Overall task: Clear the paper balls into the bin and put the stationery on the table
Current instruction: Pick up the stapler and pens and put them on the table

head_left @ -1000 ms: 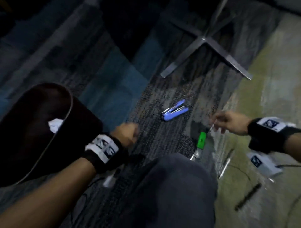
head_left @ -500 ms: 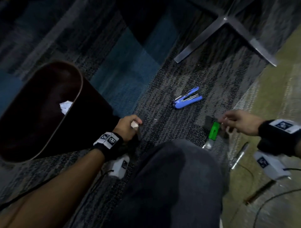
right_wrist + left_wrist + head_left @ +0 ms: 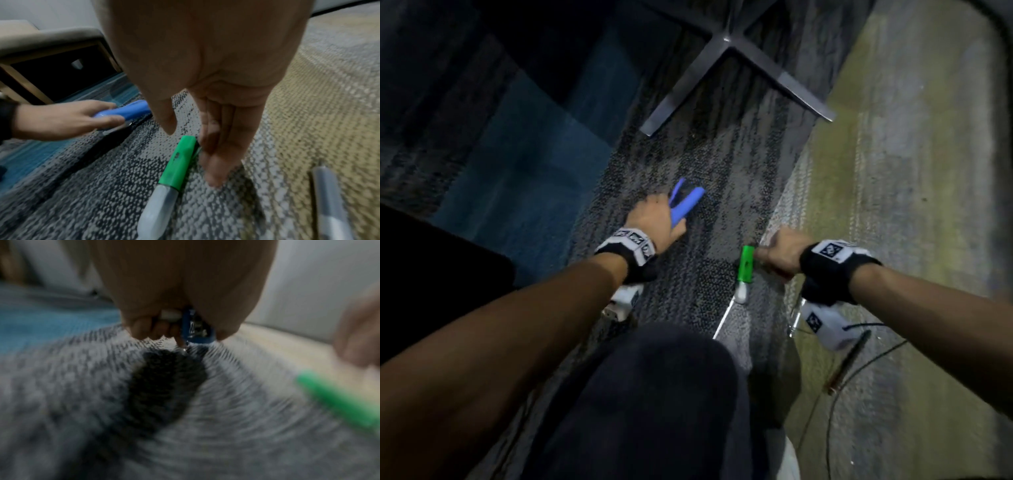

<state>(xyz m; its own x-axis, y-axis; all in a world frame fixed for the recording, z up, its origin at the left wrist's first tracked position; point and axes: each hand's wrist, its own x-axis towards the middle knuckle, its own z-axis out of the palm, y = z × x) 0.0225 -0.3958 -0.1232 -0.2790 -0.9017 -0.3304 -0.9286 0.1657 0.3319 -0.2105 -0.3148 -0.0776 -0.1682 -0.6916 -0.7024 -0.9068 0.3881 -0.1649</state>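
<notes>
On patterned carpet (image 3: 705,192), left hand (image 3: 654,219) grips the blue stapler (image 3: 686,202) to lift it; right hand (image 3: 780,253), fingers straight, touches the green marker (image 3: 747,262) just beside them, likely ahead of gathering it.

stapler (image 3: 686,203): you see glossy blue plastic, metal underside
marker (image 3: 177,167): smooth green plastic cap, matt grey barrel
carpet (image 3: 705,274): rough woven cloth
chair base (image 3: 727,44): brushed metal, upper centre
</notes>
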